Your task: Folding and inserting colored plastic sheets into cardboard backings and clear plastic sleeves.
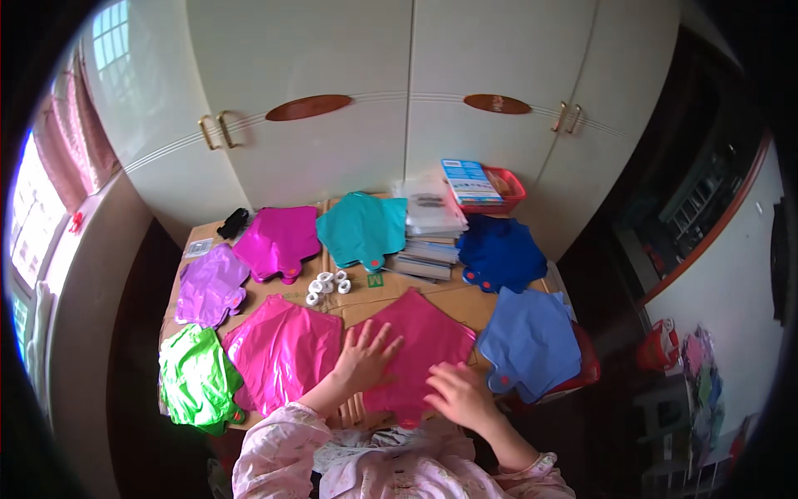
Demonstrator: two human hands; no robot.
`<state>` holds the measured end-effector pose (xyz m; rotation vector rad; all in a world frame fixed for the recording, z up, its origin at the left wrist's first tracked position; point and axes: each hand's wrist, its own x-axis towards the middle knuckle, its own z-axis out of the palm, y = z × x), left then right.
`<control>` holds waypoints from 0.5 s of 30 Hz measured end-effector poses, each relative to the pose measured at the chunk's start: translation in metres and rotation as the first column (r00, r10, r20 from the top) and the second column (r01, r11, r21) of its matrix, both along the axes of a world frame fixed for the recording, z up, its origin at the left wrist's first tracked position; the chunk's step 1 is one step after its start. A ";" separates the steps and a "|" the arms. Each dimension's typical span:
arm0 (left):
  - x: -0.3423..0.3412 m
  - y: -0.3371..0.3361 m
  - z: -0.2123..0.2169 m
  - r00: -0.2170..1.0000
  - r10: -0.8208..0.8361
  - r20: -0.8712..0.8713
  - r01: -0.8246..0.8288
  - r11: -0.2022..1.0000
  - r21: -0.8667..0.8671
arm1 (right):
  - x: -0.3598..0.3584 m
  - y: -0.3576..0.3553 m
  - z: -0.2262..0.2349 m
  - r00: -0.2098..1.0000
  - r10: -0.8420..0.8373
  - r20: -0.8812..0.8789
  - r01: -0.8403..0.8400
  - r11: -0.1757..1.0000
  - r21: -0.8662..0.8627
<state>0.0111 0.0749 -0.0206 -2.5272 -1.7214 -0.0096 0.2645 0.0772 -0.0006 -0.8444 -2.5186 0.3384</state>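
Observation:
My left hand [364, 359] lies flat with fingers spread on the left edge of a pink foil balloon stack [420, 341] at the front middle of the cardboard-covered table [357, 308]. My right hand [461, 395] rests on the same stack's lower right edge, fingers curled over it. To the left lies another pink foil stack [283, 349], not touched. Both sleeves are pale pink with a pattern.
Around lie flat foil stacks: green [198, 378], lilac [209, 284], magenta [278, 239], teal [363, 229], dark blue [501, 254], light blue [532, 341]. Several small white tape rolls [327, 285] sit mid-table. Packaged sheets [431, 229] and a red basket [503, 190] stand behind, before white wardrobe doors [407, 100].

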 end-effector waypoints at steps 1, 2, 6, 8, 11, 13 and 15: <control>-0.002 0.001 0.000 0.999 0.031 -0.016 -0.031 1.000 -0.003 | 0.015 0.009 0.005 0.997 -0.078 0.008 0.078 0.997 0.025; -0.003 0.003 0.001 0.999 0.032 -0.012 -0.033 0.999 -0.019 | 0.027 0.019 0.010 0.976 -0.209 0.064 0.208 0.978 0.025; -0.001 0.004 0.016 0.999 0.051 -0.005 -0.051 0.995 -0.080 | 0.071 0.046 0.000 0.861 -0.494 0.120 0.483 0.869 0.110; 0.001 0.004 0.024 0.999 0.039 -0.016 -0.040 0.994 -0.099 | 0.079 0.055 -0.009 0.874 -0.480 0.080 0.472 0.876 0.100; 0.010 0.011 0.053 0.994 -0.088 -0.066 0.079 0.990 -0.119 | 0.079 0.056 -0.015 0.879 -0.476 0.039 0.473 0.879 0.061; 0.021 0.024 0.063 0.981 -0.193 0.033 0.196 0.974 -0.117 | 0.079 0.053 -0.009 0.835 -0.542 0.097 0.545 0.838 -0.002; 0.041 0.041 0.071 0.947 -0.296 0.123 0.310 0.944 -0.112 | 0.083 0.055 -0.017 0.817 -0.573 -0.063 0.572 0.820 -0.033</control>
